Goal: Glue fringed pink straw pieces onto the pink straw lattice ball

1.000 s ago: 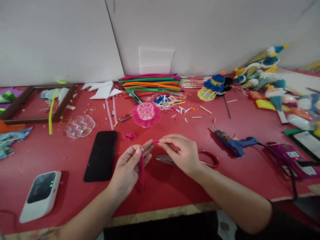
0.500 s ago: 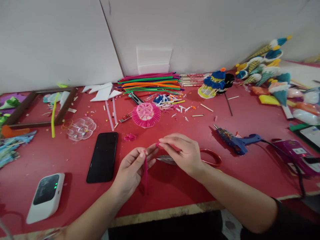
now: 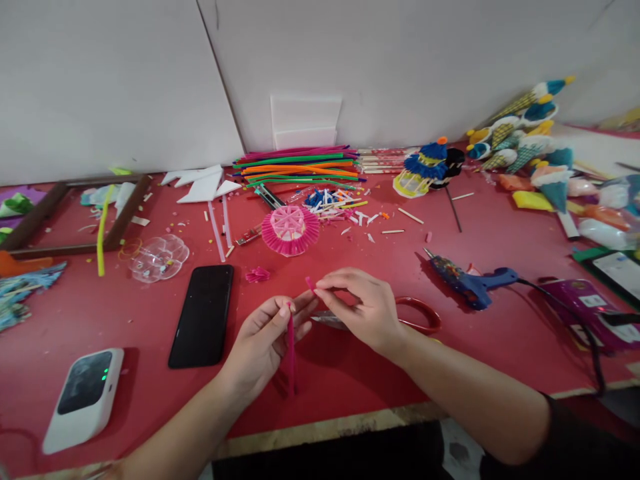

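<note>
My left hand (image 3: 267, 340) pinches a magenta pipe cleaner (image 3: 291, 350) between thumb and forefinger, its long end hanging down. Close beside it, my right hand (image 3: 357, 303) grips a short magenta piece (image 3: 311, 285) at its fingertips; it looks like a cut bit of the same pipe cleaner. Partly under my right hand lie scissors (image 3: 420, 313) with red handles, blades pointing left. Beyond my hands sits a pink pleated ring with spokes (image 3: 290, 231). A small heap of magenta bits (image 3: 257, 275) lies in front of it.
A black phone (image 3: 201, 317) and a white device (image 3: 84, 400) lie at left. To the right are a blue glue gun (image 3: 473, 280) and a purple box (image 3: 583, 313). Coloured pipe cleaners (image 3: 300, 165) lie along the wall, near a blue and yellow model (image 3: 425, 167).
The short magenta piece now sticks up further from my right fingertips. My left hand keeps its pinch on the pipe cleaner. The view has shifted slightly.
</note>
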`<state>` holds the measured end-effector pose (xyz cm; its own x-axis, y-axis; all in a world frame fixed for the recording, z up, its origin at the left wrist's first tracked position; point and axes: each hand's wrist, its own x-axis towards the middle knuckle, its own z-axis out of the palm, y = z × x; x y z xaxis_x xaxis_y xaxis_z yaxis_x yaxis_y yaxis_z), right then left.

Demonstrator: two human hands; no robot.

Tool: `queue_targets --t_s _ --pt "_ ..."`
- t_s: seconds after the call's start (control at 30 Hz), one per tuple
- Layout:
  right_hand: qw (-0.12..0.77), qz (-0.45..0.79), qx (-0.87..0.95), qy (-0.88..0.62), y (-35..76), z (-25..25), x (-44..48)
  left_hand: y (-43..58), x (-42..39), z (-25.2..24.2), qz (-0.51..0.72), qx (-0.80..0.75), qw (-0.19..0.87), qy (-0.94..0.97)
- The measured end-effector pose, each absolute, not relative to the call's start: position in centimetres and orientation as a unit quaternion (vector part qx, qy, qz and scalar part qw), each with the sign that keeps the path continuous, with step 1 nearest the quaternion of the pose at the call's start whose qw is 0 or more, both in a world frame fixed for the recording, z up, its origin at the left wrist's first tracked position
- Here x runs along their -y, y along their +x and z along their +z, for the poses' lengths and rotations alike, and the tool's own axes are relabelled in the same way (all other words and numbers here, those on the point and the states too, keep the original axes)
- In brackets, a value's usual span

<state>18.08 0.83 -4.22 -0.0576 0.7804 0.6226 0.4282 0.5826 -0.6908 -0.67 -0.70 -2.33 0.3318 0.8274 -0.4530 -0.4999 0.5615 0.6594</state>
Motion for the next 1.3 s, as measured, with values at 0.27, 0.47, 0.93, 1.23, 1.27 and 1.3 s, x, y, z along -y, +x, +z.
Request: queue_targets --t_s 0.27,0.47,0.93,1.23,1.27,1.3 --pt "0.505 0.175 0.741 -0.406 18.1 -4.6 -0.9 -0.7 0.9 -2.7 0.391 -0.422 0.775 0.260" --pt "0.432 0.210 0.782 -0.397 18.3 -5.4 -1.1 -0.6 1.3 -2.9 0.389 -0.445 0.721 0.362" --pt "0.418 0.354 0.752 -0.366 18.9 -3.5 -0.8 -0.9 1.1 -2.6 0.370 -0.437 0.724 0.385" --pt "0.509 0.379 0.593 -0.495 18.6 -4.6 -1.5 -0.9 0.5 -2.7 0.385 -0.424 0.775 0.268" --pt "0.516 0.397 0.577 -0.493 18.5 -4.8 -1.5 -0.9 0.5 -2.7 0.385 -0.423 0.778 0.259" --pt "0.519 0.413 0.567 -0.487 18.4 -4.9 -1.5 -0.9 0.4 -2.7 0.384 -0.423 0.782 0.250"
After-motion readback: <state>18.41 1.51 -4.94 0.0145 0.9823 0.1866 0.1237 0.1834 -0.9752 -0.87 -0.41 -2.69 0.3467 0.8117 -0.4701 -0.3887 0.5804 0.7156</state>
